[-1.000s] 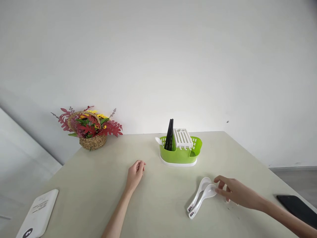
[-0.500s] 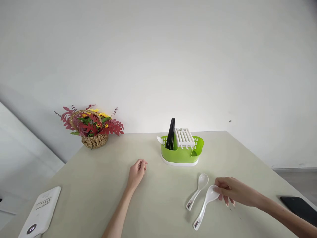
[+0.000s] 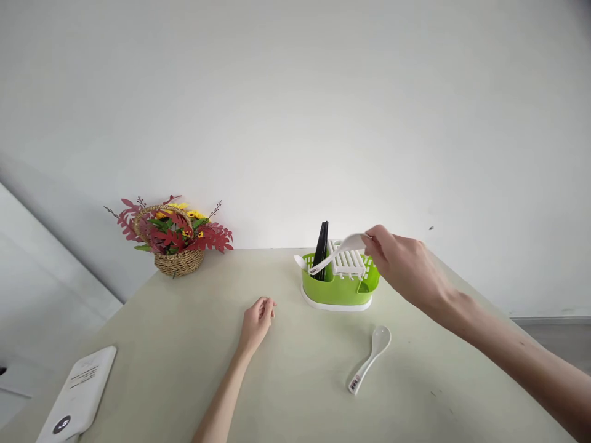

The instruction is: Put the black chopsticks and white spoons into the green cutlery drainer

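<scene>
In the head view my right hand [image 3: 406, 267] pinches a white spoon [image 3: 339, 251] by its bowl. The spoon's handle slants down to the left, over the left part of a green utensil holder [image 3: 339, 293] with a white base. Black chopsticks [image 3: 321, 243] stand in that holder, and a second white spoon [image 3: 300, 262] leans out at its left end. A white slotted rack [image 3: 347, 263] sits on top of the holder. Nearer to me another white spoon [image 3: 370, 357] lies on the table. My left hand [image 3: 257, 319] rests on the table, its fingers curled closed with nothing visible in them.
A wicker basket [image 3: 179, 261] of red and yellow flowers stands at the back left. On the table's left side lies a white device [image 3: 79, 394] with a round dark display. A wall [image 3: 295, 123] rises behind the table [image 3: 295, 381].
My right hand has lifted one spoon off the table and carried it forward and left, above the green holder. My left hand has stayed in place.
</scene>
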A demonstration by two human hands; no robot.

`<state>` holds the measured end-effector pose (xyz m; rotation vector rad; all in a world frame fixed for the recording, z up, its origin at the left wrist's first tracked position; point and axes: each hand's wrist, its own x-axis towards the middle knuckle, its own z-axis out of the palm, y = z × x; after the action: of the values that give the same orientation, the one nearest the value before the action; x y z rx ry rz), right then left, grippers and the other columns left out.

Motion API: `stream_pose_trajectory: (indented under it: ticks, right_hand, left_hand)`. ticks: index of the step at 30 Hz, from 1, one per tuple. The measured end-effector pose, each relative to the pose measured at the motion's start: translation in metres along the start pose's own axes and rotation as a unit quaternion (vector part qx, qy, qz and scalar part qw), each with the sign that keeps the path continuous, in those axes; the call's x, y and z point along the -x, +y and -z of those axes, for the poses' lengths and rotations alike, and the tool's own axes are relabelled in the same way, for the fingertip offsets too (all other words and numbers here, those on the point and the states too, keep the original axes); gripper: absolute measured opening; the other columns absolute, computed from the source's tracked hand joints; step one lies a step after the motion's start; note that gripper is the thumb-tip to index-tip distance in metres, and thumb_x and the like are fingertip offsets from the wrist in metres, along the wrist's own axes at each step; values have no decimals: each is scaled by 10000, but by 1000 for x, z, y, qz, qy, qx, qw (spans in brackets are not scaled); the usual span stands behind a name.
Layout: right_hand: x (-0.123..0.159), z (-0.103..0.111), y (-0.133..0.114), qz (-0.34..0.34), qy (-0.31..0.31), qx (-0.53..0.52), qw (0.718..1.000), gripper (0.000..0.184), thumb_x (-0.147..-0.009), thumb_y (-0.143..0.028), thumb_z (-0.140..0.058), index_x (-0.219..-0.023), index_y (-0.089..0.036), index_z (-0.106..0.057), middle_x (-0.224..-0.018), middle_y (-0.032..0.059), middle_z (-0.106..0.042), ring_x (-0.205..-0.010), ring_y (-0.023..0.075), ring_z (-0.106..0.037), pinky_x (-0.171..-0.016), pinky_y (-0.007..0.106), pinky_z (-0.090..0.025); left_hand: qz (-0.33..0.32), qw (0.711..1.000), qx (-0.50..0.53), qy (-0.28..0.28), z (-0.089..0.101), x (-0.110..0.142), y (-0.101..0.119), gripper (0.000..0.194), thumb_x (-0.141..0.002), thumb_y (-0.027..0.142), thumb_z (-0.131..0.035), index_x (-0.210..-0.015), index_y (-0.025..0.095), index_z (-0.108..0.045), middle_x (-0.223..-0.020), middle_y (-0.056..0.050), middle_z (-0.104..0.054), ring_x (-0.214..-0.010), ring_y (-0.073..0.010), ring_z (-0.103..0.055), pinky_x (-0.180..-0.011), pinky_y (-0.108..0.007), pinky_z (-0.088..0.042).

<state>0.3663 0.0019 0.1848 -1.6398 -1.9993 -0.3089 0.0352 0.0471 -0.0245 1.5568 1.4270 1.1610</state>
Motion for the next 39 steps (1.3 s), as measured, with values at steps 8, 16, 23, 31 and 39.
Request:
stream_pose_trajectory:
  ticks: [8, 16, 23, 31, 39]
  right_hand:
    - [-31, -20, -46, 146, -135, 184, 963, 376, -762, 146, -539, -1014, -131, -576, -805, 66, -706, -698, 198, -681, -481, 279, -252]
    - [-28, -60, -72, 184, -220, 170, 943, 312, -862, 89, -593, -1119, -85, -625, -927, 102, -738, -817, 222, -748, -595, 268, -491]
    - [-29, -87, -78, 126, -267, 136, 946, 294, -1000, -346, -667, -1222, -153, -651, -1092, 55, -712, -873, 169, -714, -767, 348, -613]
    - [-37, -91, -79, 67, -275, 72, 956, 308, -1007, -377, -651, -1224, -159, -650, -1114, 61, -710, -899, 180, -713, -784, 364, -611]
    - [-20, -78, -72, 73, -260, -3, 963, 263, -1043, -204, -507, -1252, -78, -604, -905, 101, -735, -780, 217, -726, -650, 308, -527]
  left_hand:
    - [-3, 1000, 2, 0, -1, -2, -5, 411, -963, 588, -503, -839, 213, -619, -665, 33, -544, -524, -110, -472, -515, -229, -354]
    - [-3, 1000, -11, 2, -1, 0, -4, 403, -965, 573, -497, -822, 216, -619, -659, 30, -546, -528, -114, -470, -508, -223, -345]
    - [-10, 1000, -23, 0, -1, 0, -5, 407, -968, 576, -482, -827, 221, -624, -661, 22, -559, -536, -125, -482, -517, -229, -360]
    - [-13, 999, -34, 1, -2, -1, -3, 404, -961, 571, -484, -813, 222, -622, -652, 22, -567, -527, -125, -476, -508, -227, -353]
    - [-11, 999, -38, 0, -2, -1, -2, 431, -960, 598, -479, -807, 221, -620, -651, 23, -565, -524, -127, -481, -511, -231, -359]
